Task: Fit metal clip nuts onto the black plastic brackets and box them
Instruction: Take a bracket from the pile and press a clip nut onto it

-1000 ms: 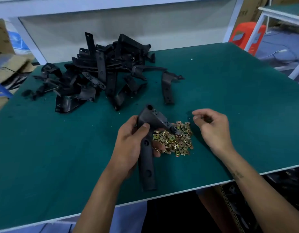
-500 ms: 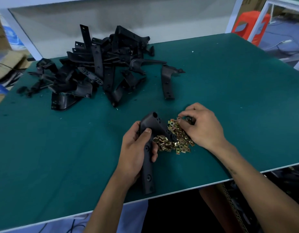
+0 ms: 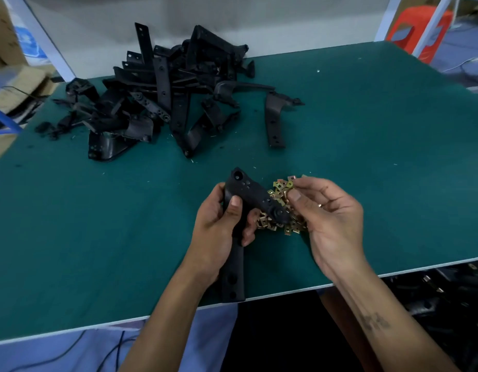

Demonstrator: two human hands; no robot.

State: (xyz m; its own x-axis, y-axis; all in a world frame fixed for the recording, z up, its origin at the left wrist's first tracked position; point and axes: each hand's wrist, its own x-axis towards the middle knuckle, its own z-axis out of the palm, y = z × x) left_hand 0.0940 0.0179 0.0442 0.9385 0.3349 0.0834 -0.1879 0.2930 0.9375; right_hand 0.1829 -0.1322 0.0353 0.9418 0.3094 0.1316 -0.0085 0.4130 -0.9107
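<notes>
Left hand [image 3: 219, 221] gripped the angled black plastic bracket [image 3: 239, 224] above the brass-coloured clip-nut heap [image 3: 282, 210], where the right hand [image 3: 332, 221] pinched a nut that could slip.

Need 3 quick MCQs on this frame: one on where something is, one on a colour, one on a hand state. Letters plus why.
1. Where do the loose clip nuts lie?
A. on the mat between the hands
B. inside a box
C. on the stool

2. What colour is the table mat?
A. red
B. green
C. white

3. What is the left hand doing?
A. lying flat on the mat
B. gripping a bracket
C. hanging idle

Key:
1 A: the clip nuts are heaped on the mat.
2 B: the table mat is dark green.
3 B: the left hand curls round the bracket; the right hand pinches one nut.
</notes>
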